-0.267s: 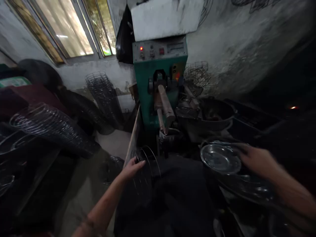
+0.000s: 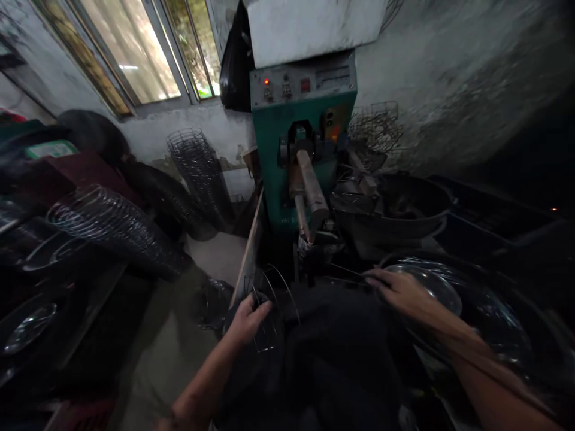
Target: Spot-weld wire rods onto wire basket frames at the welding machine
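Grasping at the near left side of a wire frame [image 2: 287, 288], the left hand [image 2: 248, 318] has its fingers bent around the wires, and its thumb lies over them, pointing to the right. The frame therefore is partly inside the grip, and its larger part is outside: the curved wires rise above the thumb and go round to the right, while some thin wires show below the hand, against the dark cloth [image 2: 332, 353] on the lap. The right hand [image 2: 399, 293] is closed as well, and its fingertips pinch a thin wire piece [image 2: 347, 269]. This piece extends from the fingertips toward the left, in the direction of the frame, but it is apart from the left hand; its complete shape I cannot tell, because it is too dark there. Under the right wrist there is a shiny round dish [image 2: 444, 286], partly covered by the arm, in a wide dark tub. In front of both hands stands a green machine [image 2: 308, 106] with a red light [image 2: 266, 81], and its two bars [image 2: 313, 188] point toward the person. To the left, a stack of wire baskets [image 2: 197, 164] leans near the wall
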The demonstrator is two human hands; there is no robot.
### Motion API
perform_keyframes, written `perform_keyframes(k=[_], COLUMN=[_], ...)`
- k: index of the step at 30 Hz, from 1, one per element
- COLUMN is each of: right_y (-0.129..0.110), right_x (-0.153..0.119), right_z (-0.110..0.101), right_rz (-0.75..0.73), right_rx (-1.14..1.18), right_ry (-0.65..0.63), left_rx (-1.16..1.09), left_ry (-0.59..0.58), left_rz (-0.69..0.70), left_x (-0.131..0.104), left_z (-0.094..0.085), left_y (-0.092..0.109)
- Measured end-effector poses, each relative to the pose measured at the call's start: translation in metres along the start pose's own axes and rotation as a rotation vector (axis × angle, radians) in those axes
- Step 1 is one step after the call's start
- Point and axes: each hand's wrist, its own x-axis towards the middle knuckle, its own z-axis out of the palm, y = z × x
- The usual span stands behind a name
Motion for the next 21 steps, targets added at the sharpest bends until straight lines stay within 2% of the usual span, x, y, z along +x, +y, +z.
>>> perform_keyframes(k=[3, 9, 14, 17, 21], right_y=[-0.016, -0.039, -0.049, -0.048, -0.042], right_x=[0.018, 0.041, 0.052, 0.06, 0.071], right_z=[0.006, 0.007, 0.006, 0.009, 0.012], right_rz=[-0.016, -0.05, -0.137, -0.195, -0.241], right_rx=[-0.007, -0.04, -0.041, -0.019, -0.067], right_ry=[-0.019, 0.02, 0.011, -0.009, -0.055], left_rx=[0.061, 0.151, 0.137, 0.148, 0.149], left_ry=[-0.035, -0.016, -0.044, -0.039, -0.11], left_rz=[0.068, 0.251, 0.285, 0.303, 0.308], left_x=[0.011, 0.061, 0.092, 0.1, 0.105], left_z=[-0.007, -0.016, -0.008, 0.0, 0.011], left_y=[0.003, 0.009, 0.005, 0.004, 0.007])
